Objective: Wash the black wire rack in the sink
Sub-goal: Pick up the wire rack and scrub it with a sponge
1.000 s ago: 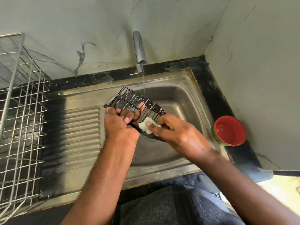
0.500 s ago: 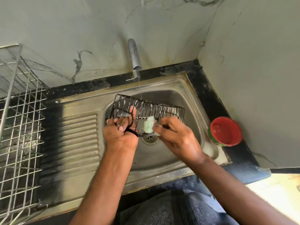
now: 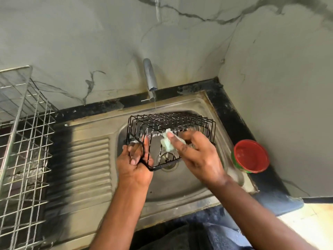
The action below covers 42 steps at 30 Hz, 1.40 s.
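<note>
Head view: black wire rack [image 3: 171, 127] held above sink basin [image 3: 189, 184] w/ open side toward the camera, thin water stream from tap [image 3: 150, 76] at 12 o'clock hitting its top. Left hand [image 3: 134, 166] curled round rack's near-left corner wires at 9 o'clock. Right hand [image 3: 198, 154] pinches pale green scrub pad [image 3: 166, 143] against the rack; red bowl [image 3: 251, 156] at 3 o'clock, steel dish basket [image 3: 23, 141] far left.

I count one black wire rack [image 3: 171, 123], one pale sponge [image 3: 166, 144], one tap [image 3: 150, 76], one sink [image 3: 90, 159], one red bowl [image 3: 251, 156], one steel drying basket [image 3: 23, 141] and two hands.
</note>
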Each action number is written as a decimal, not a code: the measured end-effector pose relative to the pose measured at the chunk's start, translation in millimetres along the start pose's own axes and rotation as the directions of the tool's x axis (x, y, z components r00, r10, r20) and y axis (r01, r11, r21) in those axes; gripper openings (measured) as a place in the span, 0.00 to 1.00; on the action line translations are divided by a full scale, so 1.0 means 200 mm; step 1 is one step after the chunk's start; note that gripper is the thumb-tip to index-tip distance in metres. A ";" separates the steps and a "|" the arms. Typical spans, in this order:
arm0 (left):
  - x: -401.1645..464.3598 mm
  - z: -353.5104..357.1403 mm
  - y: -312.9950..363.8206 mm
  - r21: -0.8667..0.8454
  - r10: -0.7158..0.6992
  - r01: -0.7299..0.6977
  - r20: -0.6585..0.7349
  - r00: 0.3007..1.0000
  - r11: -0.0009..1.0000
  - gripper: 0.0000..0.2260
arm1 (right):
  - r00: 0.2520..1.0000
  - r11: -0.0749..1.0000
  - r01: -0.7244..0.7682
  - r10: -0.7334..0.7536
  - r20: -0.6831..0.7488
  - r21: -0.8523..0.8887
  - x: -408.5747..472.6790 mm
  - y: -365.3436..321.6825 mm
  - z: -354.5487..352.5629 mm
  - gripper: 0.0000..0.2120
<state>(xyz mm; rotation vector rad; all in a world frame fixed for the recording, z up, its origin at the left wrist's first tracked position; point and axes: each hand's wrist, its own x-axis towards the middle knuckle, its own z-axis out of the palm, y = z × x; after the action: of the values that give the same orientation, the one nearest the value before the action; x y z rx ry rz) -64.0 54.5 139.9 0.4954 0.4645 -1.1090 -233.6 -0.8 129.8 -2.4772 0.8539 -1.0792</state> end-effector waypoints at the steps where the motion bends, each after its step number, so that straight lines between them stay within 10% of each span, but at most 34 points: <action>1: 0.00 0.00 0.01 -0.009 0.005 -0.005 0.005 1.000 1.000 0.22 | 0.998 0.997 0.043 -0.046 -0.038 -0.068 -0.01 0.05 0.00 0.11; 5: 0.00 0.00 0.03 0.037 0.027 -0.027 -0.008 1.000 0.999 0.24 | 0.968 0.975 -0.212 0.199 -0.155 -0.074 -0.05 0.35 0.00 0.21; 10: 0.01 -0.01 0.04 0.037 0.048 -0.047 -0.022 0.999 0.998 0.28 | 0.823 0.836 -0.539 0.548 -0.147 0.100 -0.01 0.44 -0.02 0.11; 16: -0.01 -0.02 0.05 0.008 0.019 -0.020 0.069 0.997 1.000 0.26 | 0.413 0.266 -0.843 0.878 0.244 0.468 -0.01 0.50 0.02 0.14; 26: 0.14 -0.05 0.11 0.287 -0.016 -0.002 0.061 0.998 0.958 0.18 | 0.508 0.072 -0.542 0.822 0.258 0.837 0.07 0.30 -0.05 0.11; 30: 0.11 -0.06 0.00 0.240 -0.045 0.039 0.020 0.999 0.970 0.23 | 0.563 0.244 -0.569 0.812 0.155 0.785 0.11 0.21 -0.01 0.09; 39: -0.05 -0.03 -0.30 0.614 -0.096 -0.053 0.208 0.973 0.788 0.17 | 0.592 0.190 -0.538 0.779 0.208 0.822 0.11 0.14 0.02 0.10; 42: -0.03 -0.03 -0.26 0.619 -0.106 -0.048 0.211 0.972 0.784 0.13 | 0.634 0.494 -0.712 0.757 0.155 0.499 0.10 0.16 -0.05 0.09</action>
<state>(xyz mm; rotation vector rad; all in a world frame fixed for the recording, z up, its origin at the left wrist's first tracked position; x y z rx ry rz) -115.5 43.1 131.2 0.9250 -0.1279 -1.3301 -243.3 -39.5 132.5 -1.3519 1.2754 -0.9048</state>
